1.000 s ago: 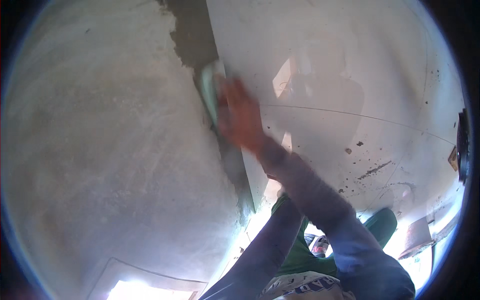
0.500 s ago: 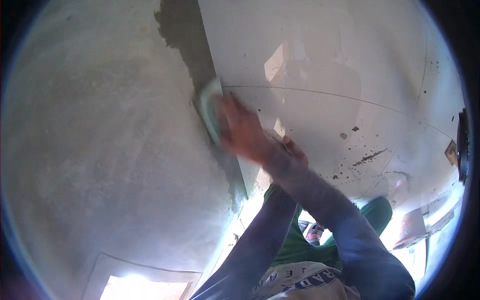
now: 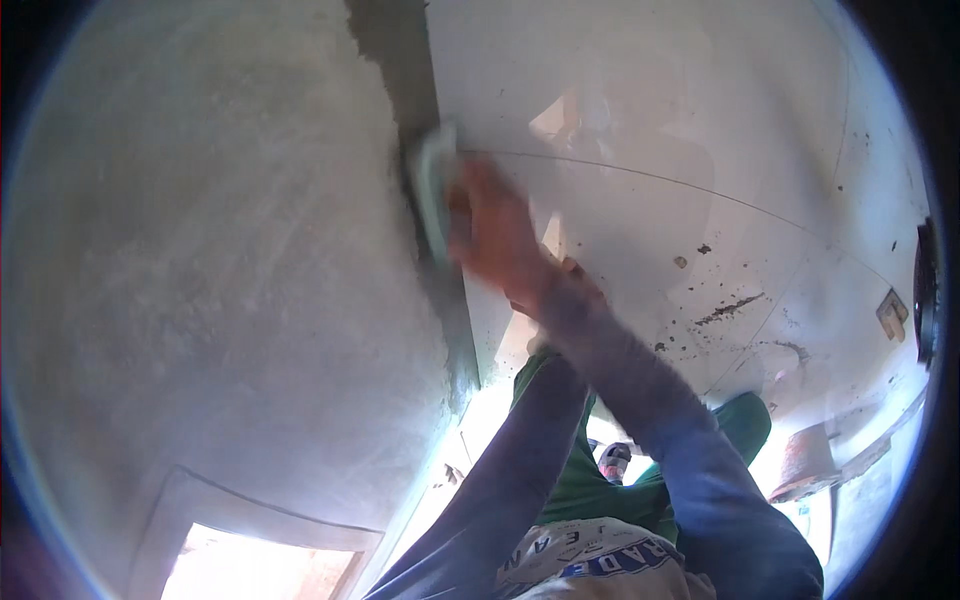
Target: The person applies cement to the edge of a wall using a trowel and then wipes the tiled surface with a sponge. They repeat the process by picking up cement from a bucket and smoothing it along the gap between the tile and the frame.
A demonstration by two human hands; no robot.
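Note:
My right hand, smeared by motion, is closed around a pale green plastering float. The float lies against a dark strip of damp plaster, which runs along the edge of the grey wall surface. My left hand is tucked behind my right wrist. Only a few of its fingers show there, and whatever it may hold is hidden.
A pale, glossy tiled surface with dark mortar crumbs lies to the right. Further right are a small block-like piece and a bucket-like container. A bright framed opening is at lower left.
The float and my right hand have shifted slightly up along the damp strip. My left hand is more covered by my right forearm. The whole view has moved a little.

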